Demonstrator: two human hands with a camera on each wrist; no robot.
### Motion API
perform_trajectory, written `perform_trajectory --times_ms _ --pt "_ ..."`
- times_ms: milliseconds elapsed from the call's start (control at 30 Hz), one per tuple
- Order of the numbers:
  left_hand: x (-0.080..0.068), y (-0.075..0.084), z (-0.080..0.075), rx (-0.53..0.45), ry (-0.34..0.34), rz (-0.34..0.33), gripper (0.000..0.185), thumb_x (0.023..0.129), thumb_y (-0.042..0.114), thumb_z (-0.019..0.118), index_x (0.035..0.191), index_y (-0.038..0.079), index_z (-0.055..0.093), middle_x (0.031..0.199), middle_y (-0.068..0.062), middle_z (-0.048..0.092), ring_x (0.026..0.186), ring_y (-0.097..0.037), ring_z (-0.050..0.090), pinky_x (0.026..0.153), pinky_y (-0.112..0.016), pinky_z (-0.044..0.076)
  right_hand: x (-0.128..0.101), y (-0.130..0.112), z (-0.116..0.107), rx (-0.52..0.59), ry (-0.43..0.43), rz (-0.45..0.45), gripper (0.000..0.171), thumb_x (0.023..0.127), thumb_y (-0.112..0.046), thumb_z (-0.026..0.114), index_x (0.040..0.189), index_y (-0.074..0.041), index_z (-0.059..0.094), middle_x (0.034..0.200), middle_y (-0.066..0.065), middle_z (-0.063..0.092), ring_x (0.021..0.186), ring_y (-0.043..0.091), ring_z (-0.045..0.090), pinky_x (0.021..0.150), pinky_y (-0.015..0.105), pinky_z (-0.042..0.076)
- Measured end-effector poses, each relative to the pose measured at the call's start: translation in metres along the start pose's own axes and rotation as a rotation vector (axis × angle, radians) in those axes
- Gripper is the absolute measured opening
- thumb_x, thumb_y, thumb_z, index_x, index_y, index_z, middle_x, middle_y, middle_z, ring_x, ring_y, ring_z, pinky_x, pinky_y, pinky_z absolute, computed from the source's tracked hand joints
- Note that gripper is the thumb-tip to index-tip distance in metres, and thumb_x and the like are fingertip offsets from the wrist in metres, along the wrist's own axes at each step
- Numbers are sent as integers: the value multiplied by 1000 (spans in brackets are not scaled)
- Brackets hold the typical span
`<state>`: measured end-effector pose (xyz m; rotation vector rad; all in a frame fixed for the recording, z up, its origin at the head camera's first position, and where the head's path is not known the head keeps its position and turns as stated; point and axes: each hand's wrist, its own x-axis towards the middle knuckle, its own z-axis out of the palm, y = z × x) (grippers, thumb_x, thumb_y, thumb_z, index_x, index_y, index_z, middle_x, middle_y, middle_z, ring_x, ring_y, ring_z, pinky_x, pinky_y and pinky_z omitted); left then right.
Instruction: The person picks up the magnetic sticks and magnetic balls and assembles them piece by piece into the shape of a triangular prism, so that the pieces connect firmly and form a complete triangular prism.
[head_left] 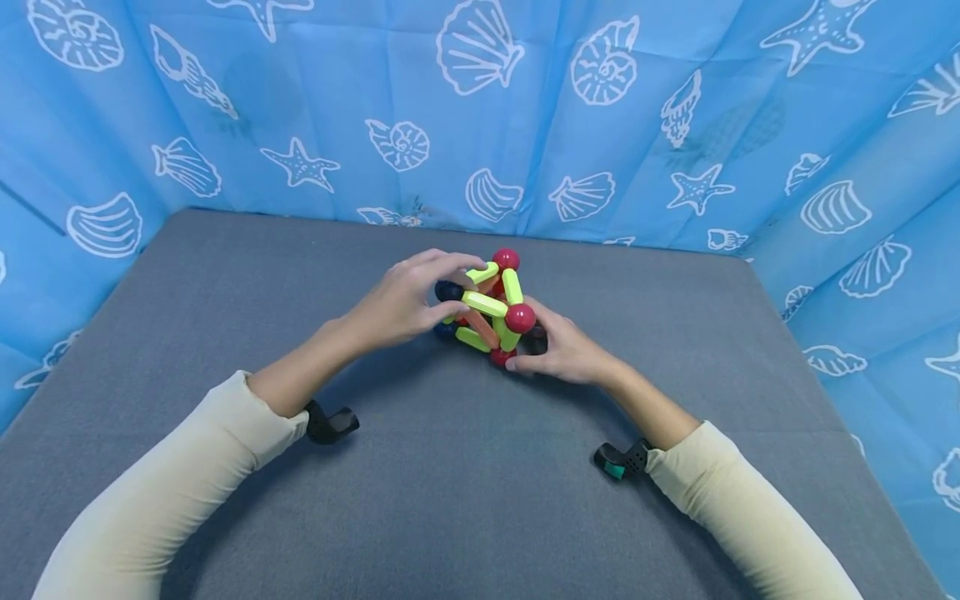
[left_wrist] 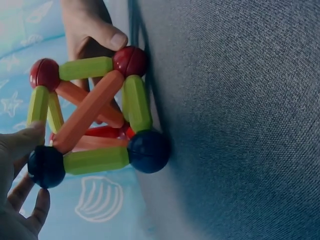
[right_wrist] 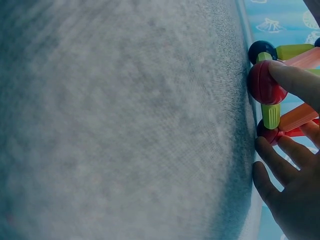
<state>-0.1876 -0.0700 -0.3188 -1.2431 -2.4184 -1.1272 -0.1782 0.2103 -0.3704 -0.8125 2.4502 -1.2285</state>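
Observation:
A cube-shaped frame of magnetic balls and rods [head_left: 486, 304] stands on the grey table, held between both hands. Red and dark blue balls form its corners; yellow-green rods make the edges, and orange rods [left_wrist: 90, 111] run diagonally across faces. My left hand [head_left: 401, 300] grips its upper left corner, thumb and fingers around a dark blue ball [left_wrist: 46, 166]. At the lower right, my right hand [head_left: 572, 348] holds the frame, its thumb on a red ball [right_wrist: 266, 82] and the fingers reaching round to another red ball [right_wrist: 268, 132] behind. Part of the far side is hidden.
The grey cloth-covered table [head_left: 480, 500] stretches out around the frame. A blue curtain [head_left: 337, 83] printed with white shells and starfish hangs along the back and sides. Black wrist cameras [head_left: 330, 423] sit at both cuffs.

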Motion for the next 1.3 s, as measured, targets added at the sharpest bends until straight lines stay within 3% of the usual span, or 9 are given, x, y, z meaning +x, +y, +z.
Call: perform_trajectory --times_ms 400,533,633,767,1000,1167,1300 --pt "0 -4 4 -16 5 -17 52 85 5 78 134 8 60 111 -3 73 115 -22 57 97 -47 43 1 -3 -1 1 1 5 90 84 -16 80 156 -9 26 153 7 41 139 26 38 113 59 26" --pt "0 -6 5 -35 3 -1 53 85 4 78 135 6 59 125 -6 67 121 -22 55 101 -44 43 0 -2 -1 -1 4 6 90 84 -16 79 156 -9 26 153 7 40 139 26 37 113 58 26" --pt "-1 -8 5 -64 23 -12 51 86 2 77 134 3 59 132 -9 62 120 -21 57 99 -39 47 0 -1 -1 -1 5 0 90 83 -16 80 156 -9 27 153 8 40 139 27 37 113 58 26" --pt "-6 -9 5 -102 49 -46 49 86 2 77 131 2 60 130 -10 63 111 -19 61 91 -35 51 0 -1 0 -8 5 -1 89 83 -17 80 155 -11 28 153 7 40 139 27 37 113 59 27" --pt "-10 -12 5 -140 50 -50 49 86 6 78 132 3 59 129 -10 64 112 -20 62 88 -38 53 0 -2 -4 -43 -9 23 89 82 -20 82 155 -14 30 152 7 42 138 26 40 111 59 30" --pt "-17 -17 -1 -159 40 -81 56 84 7 80 135 5 57 133 -11 62 117 -23 61 91 -45 52 -7 -2 -18 -82 -28 62 90 84 -23 81 156 -16 28 155 10 39 137 32 44 109 59 35" --pt "-27 -30 -14 -147 30 -143 57 87 11 78 139 8 54 134 -11 61 120 -27 59 94 -49 50 -17 2 -40 -184 14 93 85 90 -24 75 157 -14 25 159 14 31 136 40 44 106 62 36"
